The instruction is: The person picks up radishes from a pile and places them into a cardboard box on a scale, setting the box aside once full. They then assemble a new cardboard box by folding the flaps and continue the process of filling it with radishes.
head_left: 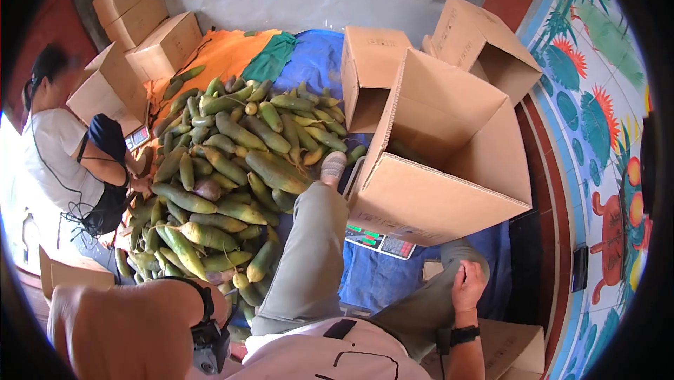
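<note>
My left hand (119,331) is raised close to the camera at the lower left, its back towards me and its fingers hidden. A black strap with a small camera (208,348) circles that wrist. My right hand (468,287) rests by my right knee, fingers loosely curled, with no object visible in it. A black band (464,336) is on the right wrist. Between my legs, a large open carton (435,194) stands on a digital scale (379,241). To its left lies a big heap of green radishes (225,162); my left foot (334,165) is against the heap.
A person in a white shirt (63,148) sits left of the heap, beside a carton (112,89) and another scale (137,138). More cartons (484,47) stand at the back. Blue sheeting (375,282) covers the floor; a painted tile wall (597,134) runs along the right.
</note>
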Motion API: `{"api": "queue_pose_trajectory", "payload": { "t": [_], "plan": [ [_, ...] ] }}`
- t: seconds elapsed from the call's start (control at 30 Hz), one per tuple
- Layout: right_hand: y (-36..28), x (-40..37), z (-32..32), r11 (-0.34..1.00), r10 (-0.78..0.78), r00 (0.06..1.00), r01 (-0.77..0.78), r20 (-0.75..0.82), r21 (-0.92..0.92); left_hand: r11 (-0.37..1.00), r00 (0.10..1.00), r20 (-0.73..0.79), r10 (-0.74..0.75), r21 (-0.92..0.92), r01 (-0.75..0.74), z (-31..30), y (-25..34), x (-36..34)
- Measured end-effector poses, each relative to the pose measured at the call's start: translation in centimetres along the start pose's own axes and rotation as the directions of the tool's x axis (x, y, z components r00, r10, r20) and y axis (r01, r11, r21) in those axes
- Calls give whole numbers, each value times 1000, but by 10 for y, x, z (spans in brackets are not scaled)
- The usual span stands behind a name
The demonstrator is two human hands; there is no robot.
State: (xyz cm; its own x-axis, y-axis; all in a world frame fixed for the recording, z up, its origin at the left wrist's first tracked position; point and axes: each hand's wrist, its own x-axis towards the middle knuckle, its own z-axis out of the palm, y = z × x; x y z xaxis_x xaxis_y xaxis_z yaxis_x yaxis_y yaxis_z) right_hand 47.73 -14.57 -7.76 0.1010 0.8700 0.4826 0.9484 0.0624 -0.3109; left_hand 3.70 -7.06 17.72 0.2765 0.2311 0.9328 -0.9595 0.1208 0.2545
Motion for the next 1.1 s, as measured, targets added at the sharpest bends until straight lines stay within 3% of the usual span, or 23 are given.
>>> {"api": "queue_pose_trajectory", "payload": {
  "t": [0.07,0.1,0.17,0.2,0.23,0.3,0.4,0.43,0.5,0.57,0.6,0.63,0.73,0.8,0.83,0.87,0.93,1.1],
  "plan": [
    [0,1,0,1000,-1,1000,1,2,13,1000,1000,-21,-5,16,6,10,5,2],
    [1,0,0,1000,10,1000,-10,7,-9,992,994,-101,51,116,-39,7,14,-14],
    [-1,-1,0,999,23,999,-23,22,-27,944,959,-284,-11,313,103,-13,29,-37],
    [-3,1,-2,1000,21,999,-20,26,-22,871,906,-397,147,486,72,-21,24,-57],
    [-4,2,-2,1000,17,999,-17,29,-17,882,855,-509,99,442,161,-33,26,-65],
    [-4,3,-2,1000,27,999,-26,39,-14,771,722,-677,147,535,345,-54,29,-85],
    [-3,2,0,999,39,998,-38,50,-13,805,455,-859,236,435,404,-85,42,-154],
    [-3,2,0,999,42,998,-41,47,-19,742,408,-884,229,430,515,-94,47,-180],
    [-3,4,0,999,38,998,-37,55,-18,735,199,-945,261,328,594,-104,49,-234],
    [-4,3,1,999,38,997,-37,60,-21,596,-11,-955,297,177,783,-107,42,-280],
    [-3,4,2,999,27,998,-25,59,-28,454,-61,-959,276,74,888,-105,36,-290],
    [-3,5,2,999,15,998,-13,60,-34,430,-169,-952,254,-45,902,-101,27,-297],
    [-6,6,0,999,31,996,-27,80,-47,225,-306,-941,142,-271,936,-102,13,-368],
    [-6,6,1,998,23,996,-18,89,-52,-161,-239,-959,151,-263,951,-99,7,-394],
    [-6,6,1,998,21,996,-15,90,-62,-380,-185,-959,216,-257,889,-96,3,-397],
    [-6,6,1,998,14,995,-9,96,-58,-376,-191,-956,223,-265,888,-90,4,-392],
    [-6,6,2,998,22,995,-16,98,-60,-662,105,-965,241,-84,745,-84,7,-385],
    [-3,5,4,998,22,994,-15,104,-68,-807,229,-897,378,-198,556,-83,46,-377]
  ]
}}
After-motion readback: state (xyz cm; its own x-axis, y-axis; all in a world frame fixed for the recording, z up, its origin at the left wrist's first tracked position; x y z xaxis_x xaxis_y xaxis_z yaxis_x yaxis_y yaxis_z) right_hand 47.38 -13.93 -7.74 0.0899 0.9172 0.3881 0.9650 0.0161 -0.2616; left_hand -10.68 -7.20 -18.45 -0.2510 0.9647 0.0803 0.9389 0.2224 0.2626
